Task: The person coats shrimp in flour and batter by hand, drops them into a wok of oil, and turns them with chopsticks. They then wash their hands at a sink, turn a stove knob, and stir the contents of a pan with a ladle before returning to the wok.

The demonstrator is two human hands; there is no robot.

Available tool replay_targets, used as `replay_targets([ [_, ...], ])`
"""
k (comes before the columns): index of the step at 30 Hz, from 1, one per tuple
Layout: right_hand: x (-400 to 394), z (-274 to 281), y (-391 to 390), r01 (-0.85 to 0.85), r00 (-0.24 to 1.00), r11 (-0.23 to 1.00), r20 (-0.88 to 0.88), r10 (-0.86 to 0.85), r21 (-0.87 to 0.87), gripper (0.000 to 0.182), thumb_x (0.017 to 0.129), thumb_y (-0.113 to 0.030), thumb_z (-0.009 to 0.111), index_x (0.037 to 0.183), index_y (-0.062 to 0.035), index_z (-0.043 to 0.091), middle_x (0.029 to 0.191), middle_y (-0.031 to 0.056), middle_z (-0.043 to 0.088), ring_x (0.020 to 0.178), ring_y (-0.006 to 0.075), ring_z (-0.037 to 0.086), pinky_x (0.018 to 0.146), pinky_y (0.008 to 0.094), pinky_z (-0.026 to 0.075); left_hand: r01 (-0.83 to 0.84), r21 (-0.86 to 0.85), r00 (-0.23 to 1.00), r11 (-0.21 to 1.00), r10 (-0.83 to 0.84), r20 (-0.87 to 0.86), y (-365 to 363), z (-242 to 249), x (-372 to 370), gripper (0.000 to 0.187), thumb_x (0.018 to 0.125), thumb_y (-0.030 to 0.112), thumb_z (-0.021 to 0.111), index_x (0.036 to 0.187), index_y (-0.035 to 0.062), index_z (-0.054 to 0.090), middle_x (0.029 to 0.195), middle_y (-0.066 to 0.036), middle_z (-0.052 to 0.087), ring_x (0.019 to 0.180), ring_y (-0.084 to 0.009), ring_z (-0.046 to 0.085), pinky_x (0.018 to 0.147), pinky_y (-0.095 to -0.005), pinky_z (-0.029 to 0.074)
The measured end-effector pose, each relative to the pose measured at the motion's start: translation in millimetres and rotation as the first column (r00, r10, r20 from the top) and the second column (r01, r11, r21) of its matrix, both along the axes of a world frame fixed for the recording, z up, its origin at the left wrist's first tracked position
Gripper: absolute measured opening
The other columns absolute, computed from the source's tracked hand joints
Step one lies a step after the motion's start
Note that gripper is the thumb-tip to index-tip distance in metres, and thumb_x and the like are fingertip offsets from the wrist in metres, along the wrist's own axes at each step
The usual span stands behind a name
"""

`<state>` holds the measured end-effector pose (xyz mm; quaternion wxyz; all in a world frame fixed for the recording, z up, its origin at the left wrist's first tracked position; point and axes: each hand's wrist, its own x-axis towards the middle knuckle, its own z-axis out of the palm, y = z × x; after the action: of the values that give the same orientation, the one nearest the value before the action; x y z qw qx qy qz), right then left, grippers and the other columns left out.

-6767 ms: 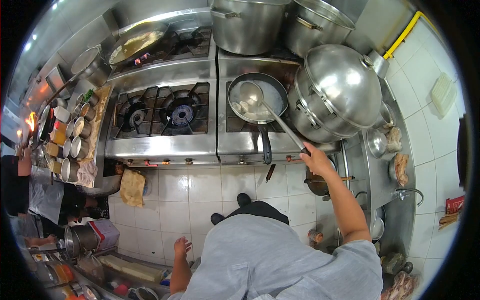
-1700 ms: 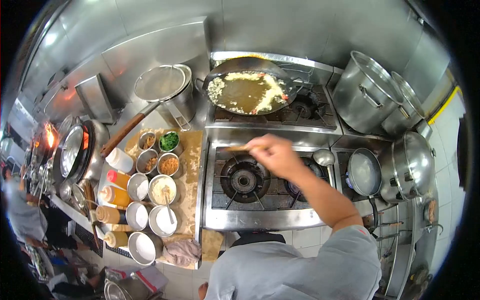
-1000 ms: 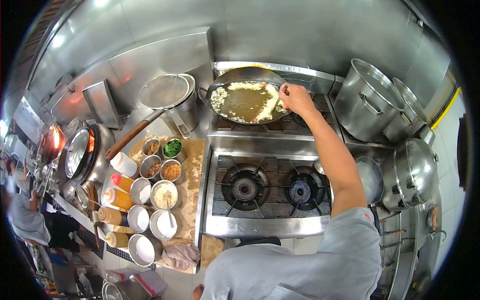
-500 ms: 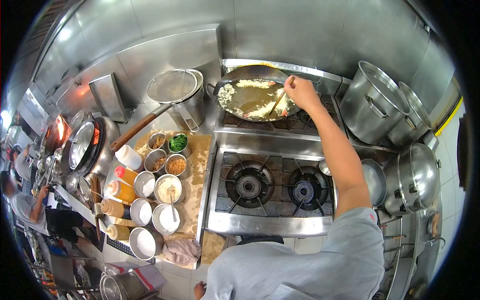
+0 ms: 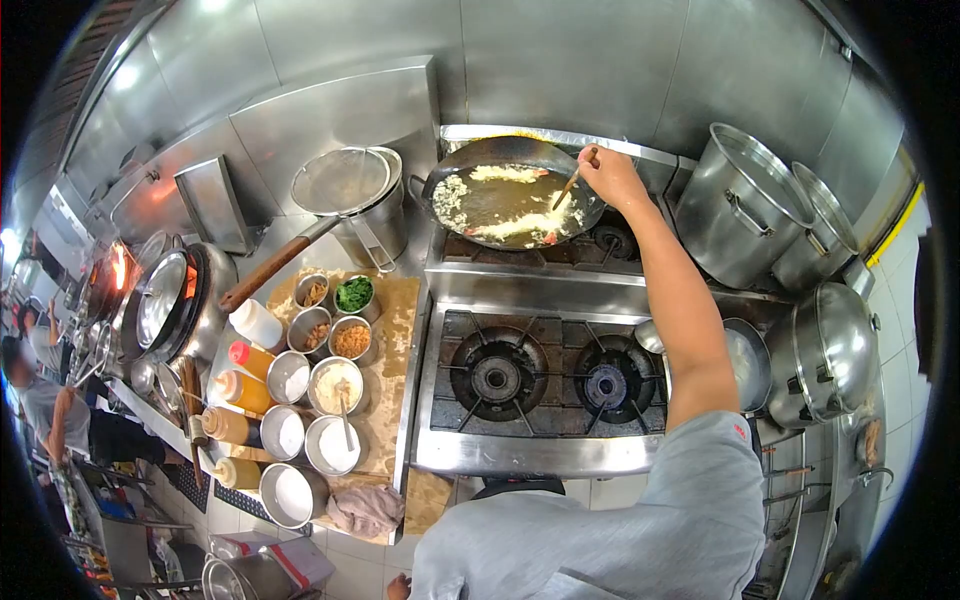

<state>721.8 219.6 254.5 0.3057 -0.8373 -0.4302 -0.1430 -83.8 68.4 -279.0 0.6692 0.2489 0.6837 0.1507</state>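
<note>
My right hand (image 5: pixel 610 175) is closed around wooden chopsticks (image 5: pixel 568 190), whose tips reach down to the batter at the right side of a large dark wok (image 5: pixel 470 150). In the wok's oil lie strips of pale frying batter (image 5: pixel 505 173) with small reddish bits, and loose crumbs (image 5: pixel 450 200) float at the left. The wok sits on the back burner. My left hand (image 5: pixel 399 587) hangs low at the bottom edge, mostly hidden by my body, so its fingers cannot be made out.
Front burners (image 5: pixel 495 378) lie nearer me. Left of them, a counter holds metal bowls (image 5: pixel 335 445), squeeze bottles (image 5: pixel 240 390), a cloth (image 5: pixel 365 510) and a strainer (image 5: pixel 343 180) on a pot. Tall pots (image 5: pixel 740 200) stand right. Co-workers (image 5: pixel 55 410) are at far left.
My right hand and the chopsticks have shifted slightly right, and the chopstick tips have moved up and right. The batter strip at the lower right lies slightly differently.
</note>
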Motion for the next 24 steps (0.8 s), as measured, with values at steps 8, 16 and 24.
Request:
replay_targets([
  [8,1.1,-28.3,14.1,-0.054,0.998,0.998,-0.039,0.053,-0.036,0.03,0.085,-0.026,0.044,0.085,-0.0011,0.059,0.076,0.0187,0.062,0.072,0.0361,0.059,0.07,0.0417,0.047,0.006,0.008,1.0,1.0,-0.006,-0.004,3.4,6.3,-1.4,0.045,0.09,0.036,0.045,0.117,-0.0005,0.044,0.105,-0.015,0.054,0.096,-0.0275,0.056,0.072,-0.0378,0.049],
  [16,-6.7,-2.2,8.4,0.017,1.0,1.0,-0.022,-0.017,-0.006,0.019,0.078,-0.023,0.052,0.084,-0.0066,0.06,0.074,0.0138,0.062,0.071,0.0312,0.06,0.067,0.0369,0.046,-0.036,-0.008,0.999,0.999,0.037,0.036,5.6,14.8,3.8,0.045,0.091,0.036,0.044,0.118,-0.0007,0.044,0.106,-0.015,0.054,0.096,-0.0277,0.056,0.073,-0.0374,0.049],
  [24,3.6,-31.3,25.8,-0.038,0.999,0.997,-0.019,0.037,-0.065,0.024,0.082,-0.025,0.049,0.084,-0.0031,0.059,0.072,0.0185,0.061,0.07,0.0369,0.059,0.064,0.0415,0.046,0.141,0.09,0.99,0.986,-0.138,-0.039,4.4,-1.5,-0.2,0.048,0.091,0.035,0.043,0.124,0.0,0.041,0.113,-0.015,0.052,0.098,-0.028,0.056,0.075,-0.0383,0.049],
])
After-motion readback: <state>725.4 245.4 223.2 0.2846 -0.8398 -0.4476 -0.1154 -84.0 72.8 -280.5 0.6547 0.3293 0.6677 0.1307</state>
